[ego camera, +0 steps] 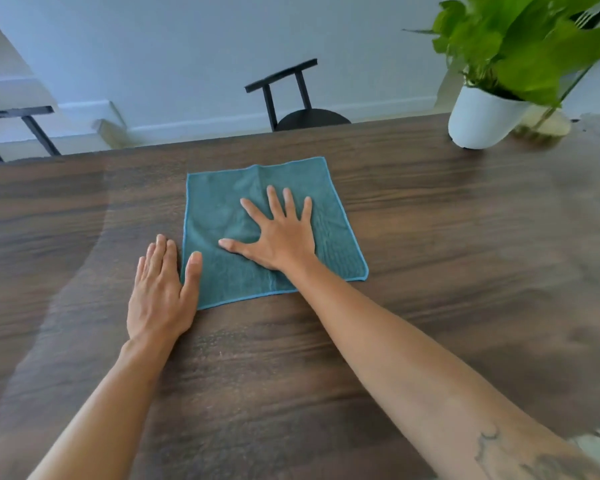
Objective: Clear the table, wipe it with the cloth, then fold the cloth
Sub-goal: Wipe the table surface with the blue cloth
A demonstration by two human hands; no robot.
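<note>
- Table (430,237): dark wood-grain top filling most of the head view; its far edge runs across the upper third of the frame.
- Cloth (215,216): teal, roughly square, with a lighter blue stitched border; it lies spread flat on the table, near the centre and closer to the far edge than to the viewer. A faint crease runs from the middle of its far edge toward the centre.
- Right hand (281,237): palm down on the middle of the cloth, fingers released and splayed wide, thumb pointing left. It presses flat and grasps nothing.
- Left hand (160,292): palm down at the cloth's near-left corner, fingers extended and held together on the bare wood just beside the left edge; the thumb lies over the border of the cloth. Nothing is gripped.
- Forearms: both bare, reaching in from the bottom of the frame (the right one carries a dark tattoo near the lower right corner).
- Potted plant (520,43): broad green leaves in a white pot (478,116), standing upright on the table's far right, well apart from the cloth.
- Pale, blurred item (544,128) just behind the pot on the right; too indistinct to identify.
- Black chair (291,95): beyond the table's far edge, backrest and round seat visible against the pale wall.
</note>
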